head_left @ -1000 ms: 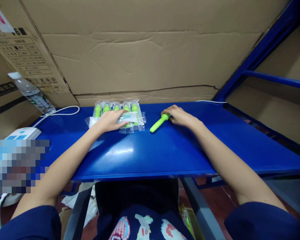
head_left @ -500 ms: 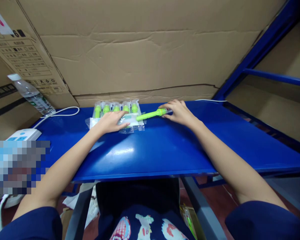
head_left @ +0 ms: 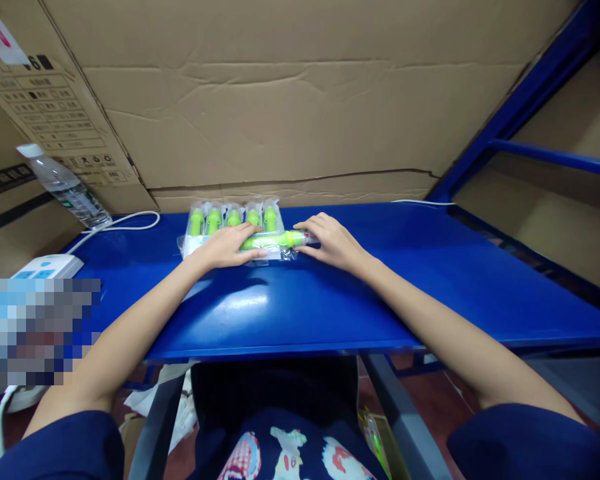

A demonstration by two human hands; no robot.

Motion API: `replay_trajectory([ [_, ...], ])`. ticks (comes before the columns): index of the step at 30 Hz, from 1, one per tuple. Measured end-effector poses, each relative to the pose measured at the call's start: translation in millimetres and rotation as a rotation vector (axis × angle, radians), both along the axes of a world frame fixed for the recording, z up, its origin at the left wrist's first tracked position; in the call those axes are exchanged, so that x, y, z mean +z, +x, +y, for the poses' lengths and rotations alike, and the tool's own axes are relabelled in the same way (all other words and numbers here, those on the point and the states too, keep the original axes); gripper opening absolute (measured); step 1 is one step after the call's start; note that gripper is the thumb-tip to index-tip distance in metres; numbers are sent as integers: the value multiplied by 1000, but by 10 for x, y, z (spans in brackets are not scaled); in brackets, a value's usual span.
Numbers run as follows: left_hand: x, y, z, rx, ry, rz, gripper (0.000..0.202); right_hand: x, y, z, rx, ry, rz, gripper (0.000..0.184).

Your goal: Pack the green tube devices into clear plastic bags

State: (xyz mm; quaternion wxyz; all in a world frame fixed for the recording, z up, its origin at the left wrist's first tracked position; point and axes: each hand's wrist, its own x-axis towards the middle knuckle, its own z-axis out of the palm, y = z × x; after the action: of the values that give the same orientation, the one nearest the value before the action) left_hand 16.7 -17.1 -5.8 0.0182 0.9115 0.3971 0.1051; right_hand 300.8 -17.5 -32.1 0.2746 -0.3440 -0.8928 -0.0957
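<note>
My right hand (head_left: pixel 333 241) grips the clear end of a light-green stick (head_left: pixel 275 241), with its fingers and thumb closed around it. The stick lies nearly level above the front of a clear-wrapped pack (head_left: pixel 275 253). Several similar green pieces (head_left: pixel 213 220) with clear tops stand in a row in that pack. My left hand (head_left: pixel 225 245) rests over the front of the pack, thumb and index finger apart. The stick's left end sits between them; whether they touch it is hard to tell.
A blue table (head_left: pixel 300 300) carries the pack, against a cardboard wall (head_left: pixel 290 127). At the left are a water bottle (head_left: pixel 67 187), a white cable (head_left: pixel 130 227) and a white power strip (head_left: pixel 55 270). A blue metal frame (head_left: pixel 480 160) stands at the right.
My right hand has moved left with the stick, bringing its green end over the pack and between my left thumb and index finger. My left hand has barely moved.
</note>
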Motion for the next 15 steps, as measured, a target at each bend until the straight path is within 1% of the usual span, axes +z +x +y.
replay_trajectory([
  [4, 18, 47, -14, -5, -141, -207, 62, -14, -56, -43, 22, 103, 46, 26],
  [8, 80, 55, -44, -9, -213, -288, 53, -24, -86, -75, 38, 198, 72, 22],
  [10, 111, 35, -55, -14, -294, -305, 48, -33, -101, -89, 42, 209, 73, 21],
  [12, 126, 9, -57, -26, -414, -305, 46, -39, -117, -102, 38, 197, 70, 22],
  [15, 115, -14, -39, -38, -583, -349, 44, -34, -123, -105, 46, 164, 77, 26],
])
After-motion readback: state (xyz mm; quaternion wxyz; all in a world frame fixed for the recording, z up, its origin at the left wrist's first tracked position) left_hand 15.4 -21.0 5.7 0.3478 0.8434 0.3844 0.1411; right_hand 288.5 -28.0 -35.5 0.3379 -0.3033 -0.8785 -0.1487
